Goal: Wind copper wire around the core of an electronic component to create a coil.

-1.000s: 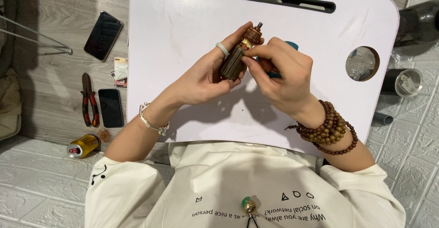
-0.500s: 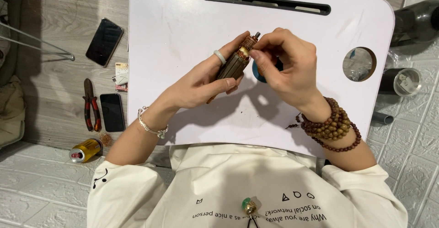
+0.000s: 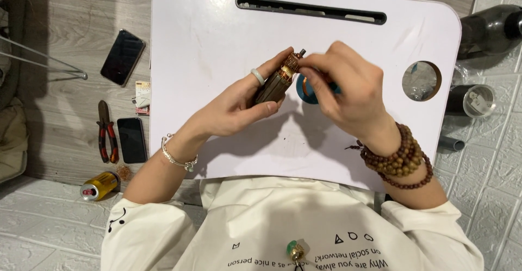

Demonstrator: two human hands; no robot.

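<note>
On white lap table [image 3: 217, 42], brown copper-wound motor armature [image 3: 278, 82] between both hands' fingers [image 3: 318, 81].

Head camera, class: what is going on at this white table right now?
A person seated at a white lap table holds a brown cylindrical part wound with copper wire, like a small motor rotor, in the left hand. The right hand pinches at its upper end near the metal shaft. A blue roll lies partly hidden under that hand. On the floor to the left lie two phones, pliers and a yellow can.
</note>
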